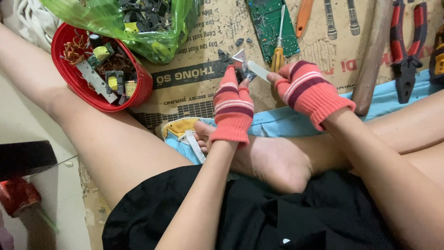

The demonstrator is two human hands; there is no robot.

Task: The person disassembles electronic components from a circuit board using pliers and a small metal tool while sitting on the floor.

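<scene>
Both my hands wear striped pink fingerless gloves. My left hand (232,109) pinches a small grey and black electronic part (241,65) at its fingertips. My right hand (307,90) holds a slim white-bladed tool (258,71), its tip against that part. The two hands meet above a sheet of brown cardboard (203,88), just beyond my crossed bare foot.
A red bowl (69,76) with coils and board scraps stands at the left, a green plastic bag (152,28) of parts behind it. On the cardboard lie a green circuit board (270,23), a yellow-handled screwdriver (278,51), an orange tool, a wooden handle (374,55) and red pliers (407,46).
</scene>
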